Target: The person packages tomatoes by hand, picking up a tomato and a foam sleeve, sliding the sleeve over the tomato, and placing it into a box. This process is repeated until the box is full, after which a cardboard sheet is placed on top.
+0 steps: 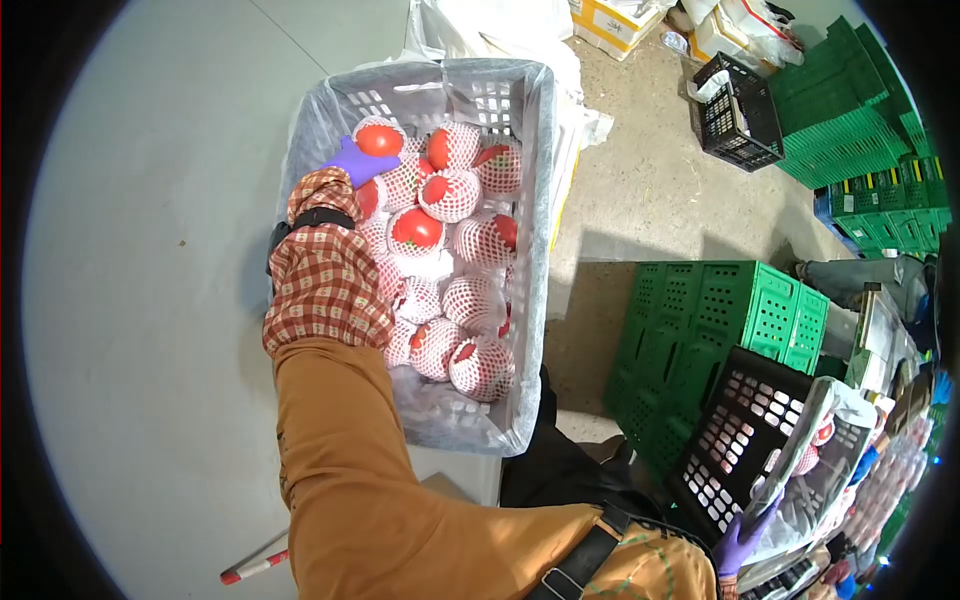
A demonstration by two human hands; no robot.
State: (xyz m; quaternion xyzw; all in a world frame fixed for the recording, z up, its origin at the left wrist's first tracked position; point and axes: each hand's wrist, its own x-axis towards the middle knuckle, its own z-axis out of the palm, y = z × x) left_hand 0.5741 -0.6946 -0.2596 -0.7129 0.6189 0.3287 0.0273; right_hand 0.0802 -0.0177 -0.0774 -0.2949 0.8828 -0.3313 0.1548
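Far left, purple-gloved left hand (355, 161) grips a round red fruit in white foam netting (379, 138); likely bruisable, best cradled by its sides; purple-gloved right hand (738, 545), grip unclear.

This looks like a packing room or warehouse for fresh produce. Red fruit (415, 230) in white foam nets fills a large crate (545, 250) lined with clear plastic, and a second lined crate (845, 440) at lower right holds more of it. Green crates (690, 340) stand stacked nearby, with another tall green stack (840, 100) farther back. A black crate (740, 115) and yellow-and-white boxes (615, 25) sit on the bare concrete floor (630, 200).
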